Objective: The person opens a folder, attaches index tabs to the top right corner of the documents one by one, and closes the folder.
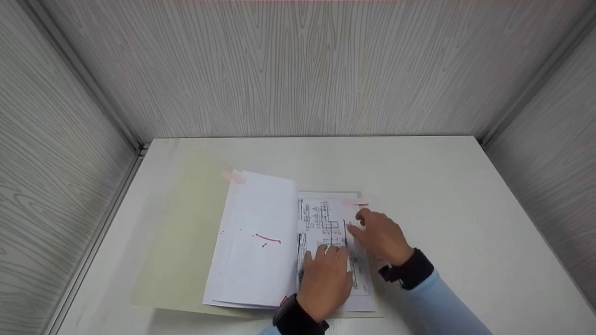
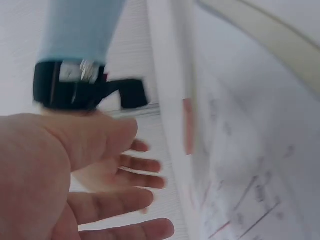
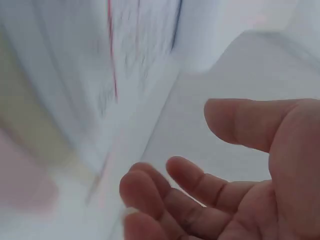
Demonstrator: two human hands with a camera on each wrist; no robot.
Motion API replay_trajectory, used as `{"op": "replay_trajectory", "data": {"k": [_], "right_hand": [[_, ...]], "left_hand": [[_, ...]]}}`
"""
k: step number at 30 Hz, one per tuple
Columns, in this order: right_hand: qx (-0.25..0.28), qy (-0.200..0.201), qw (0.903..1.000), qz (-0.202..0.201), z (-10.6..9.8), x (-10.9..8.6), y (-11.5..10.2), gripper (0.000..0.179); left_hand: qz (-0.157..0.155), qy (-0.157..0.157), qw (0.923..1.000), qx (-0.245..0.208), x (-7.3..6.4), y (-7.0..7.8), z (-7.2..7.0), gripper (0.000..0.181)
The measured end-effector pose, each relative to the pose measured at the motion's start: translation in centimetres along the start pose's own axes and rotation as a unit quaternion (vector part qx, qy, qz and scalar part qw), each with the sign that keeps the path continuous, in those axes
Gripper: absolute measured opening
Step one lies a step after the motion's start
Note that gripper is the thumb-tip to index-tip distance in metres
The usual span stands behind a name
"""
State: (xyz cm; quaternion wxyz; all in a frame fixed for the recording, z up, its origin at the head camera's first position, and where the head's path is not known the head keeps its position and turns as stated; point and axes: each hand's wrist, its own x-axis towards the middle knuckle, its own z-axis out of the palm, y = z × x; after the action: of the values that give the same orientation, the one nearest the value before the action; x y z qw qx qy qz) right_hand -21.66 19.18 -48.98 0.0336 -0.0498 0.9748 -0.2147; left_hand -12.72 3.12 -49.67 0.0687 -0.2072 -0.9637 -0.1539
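A pale yellow folder (image 1: 186, 242) lies open, holding loose white sheets. Its turned sheets (image 1: 260, 209), with a few red marks, lean over the left side. On the right side lies a page of black technical line drawings (image 1: 321, 218). My left hand (image 1: 326, 281) rests over the lower part of that page, fingers extended. My right hand (image 1: 382, 236) is by the page's right edge, fingers loosely bent and thumb apart. In the right wrist view nothing shows between the right thumb and fingers (image 3: 200, 192). Left fingers (image 2: 125, 205) are spread in the left wrist view.
Pink tabs stick to the sheets, one at the upper left (image 1: 233, 177) and one at the upper right (image 1: 355, 202). A white tabletop (image 1: 442, 195) carries the folder. Wood-grain panels (image 1: 298, 70) enclose its back and sides.
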Motion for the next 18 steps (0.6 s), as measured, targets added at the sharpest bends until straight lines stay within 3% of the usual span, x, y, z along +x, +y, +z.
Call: {"op": "replay_trajectory", "data": {"k": [4, 8, 14, 18], "right_hand": [[-0.02, 0.004, 0.9996, -0.018, 1.8, -1.9, -0.7, 0.047], [-0.069, 0.016, 0.9959, -0.056, 3.1, -2.2, -1.1, 0.061], [-0.121, 0.01, 0.9891, -0.082, 4.5, -1.8, -1.0, 0.08], [-0.13, -0.003, 0.988, -0.084, 4.8, -2.0, -0.8, 0.084]], "left_hand": [[-0.006, 0.043, 0.9989, -0.015, 0.0, -0.1, -1.0, 0.035], [-0.01, 0.068, 0.997, -0.034, 0.0, -0.4, -1.4, 0.03], [-0.009, 0.068, 0.9967, -0.044, 0.1, -0.7, -1.3, 0.032], [-0.009, 0.06, 0.9972, -0.044, 0.1, -0.7, -1.1, 0.033]]}}
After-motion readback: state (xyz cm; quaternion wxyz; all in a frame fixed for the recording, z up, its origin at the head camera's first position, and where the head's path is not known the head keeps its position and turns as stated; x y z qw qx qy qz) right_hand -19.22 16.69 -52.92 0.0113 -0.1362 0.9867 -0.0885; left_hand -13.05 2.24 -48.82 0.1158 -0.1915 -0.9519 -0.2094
